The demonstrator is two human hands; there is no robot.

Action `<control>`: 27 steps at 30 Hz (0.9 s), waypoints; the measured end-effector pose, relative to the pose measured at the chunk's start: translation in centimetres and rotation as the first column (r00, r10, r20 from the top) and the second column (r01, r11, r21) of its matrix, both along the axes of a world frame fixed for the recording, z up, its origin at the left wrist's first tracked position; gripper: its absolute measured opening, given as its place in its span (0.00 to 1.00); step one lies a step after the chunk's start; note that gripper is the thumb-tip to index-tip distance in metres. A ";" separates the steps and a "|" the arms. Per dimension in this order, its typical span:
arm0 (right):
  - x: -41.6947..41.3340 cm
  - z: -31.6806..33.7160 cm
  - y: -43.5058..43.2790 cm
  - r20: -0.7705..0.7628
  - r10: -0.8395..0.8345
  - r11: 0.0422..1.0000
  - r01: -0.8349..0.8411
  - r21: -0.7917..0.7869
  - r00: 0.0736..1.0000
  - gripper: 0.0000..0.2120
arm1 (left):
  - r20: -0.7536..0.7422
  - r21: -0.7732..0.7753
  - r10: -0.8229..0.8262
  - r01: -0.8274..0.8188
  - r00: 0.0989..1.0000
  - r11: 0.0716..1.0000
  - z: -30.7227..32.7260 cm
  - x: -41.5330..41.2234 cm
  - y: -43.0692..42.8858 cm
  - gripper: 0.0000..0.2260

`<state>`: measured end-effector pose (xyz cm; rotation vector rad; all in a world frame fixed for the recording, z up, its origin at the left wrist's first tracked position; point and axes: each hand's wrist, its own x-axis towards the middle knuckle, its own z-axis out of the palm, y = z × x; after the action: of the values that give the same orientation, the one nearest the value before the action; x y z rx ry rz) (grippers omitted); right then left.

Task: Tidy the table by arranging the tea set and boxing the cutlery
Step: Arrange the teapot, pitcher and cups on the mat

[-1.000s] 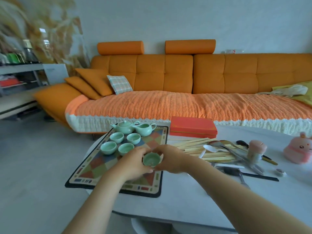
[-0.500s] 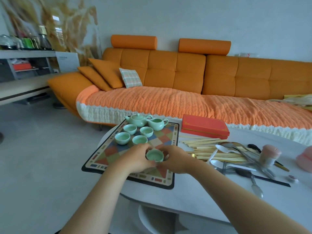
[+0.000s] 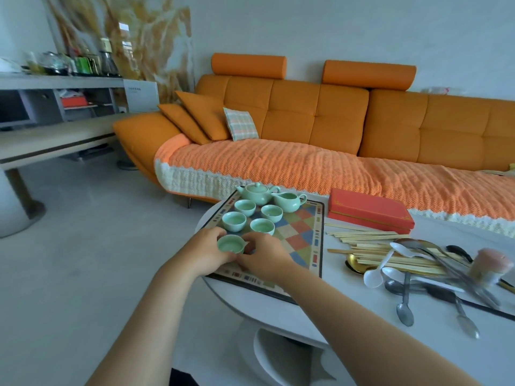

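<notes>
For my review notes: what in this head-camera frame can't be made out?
- Base of the held cup: hidden by the left hand and right hand, so lifted or resting is unclear.
- Red box: lid shut, contents unseen.
- Pink-lidded jar: motion-blurred.
- Cutlery pile: overlapping and cut off by the right edge, so no count.

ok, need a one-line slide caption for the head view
Left hand and right hand hold a small pale-green ceramic teacup on the checkered mat, beside four matching cups; loose cutlery awaits.
</notes>
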<state>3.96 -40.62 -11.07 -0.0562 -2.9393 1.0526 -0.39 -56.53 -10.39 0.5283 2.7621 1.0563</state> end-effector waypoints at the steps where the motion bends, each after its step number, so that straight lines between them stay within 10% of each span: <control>1: -0.3 -0.1 -0.3 0.000 -0.006 1.000 0.006 -0.005 1.000 0.10 | -0.009 0.010 0.004 -0.004 1.000 1.000 0.0 -0.2 -0.1 0.10; 8: -0.3 0.3 0.1 0.014 0.013 1.000 -0.013 0.011 1.000 0.05 | 0.004 0.002 0.009 -0.009 1.000 1.000 0.0 -0.5 0.4 0.11; 13: 1.7 1.9 3.1 0.030 -0.009 1.000 0.008 0.023 0.999 0.15 | -0.137 -0.160 0.097 -0.119 0.986 0.980 1.5 0.8 2.5 0.34; 27: 10.4 5.1 22.5 -0.176 -0.243 0.922 0.284 0.264 0.954 0.13 | -0.310 -0.012 -0.311 0.323 0.898 0.946 3.5 6.5 23.0 0.16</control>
<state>14.38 -18.08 -5.94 -0.3485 -2.8171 0.5635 6.06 -33.54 -6.86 1.1993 2.7685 1.0241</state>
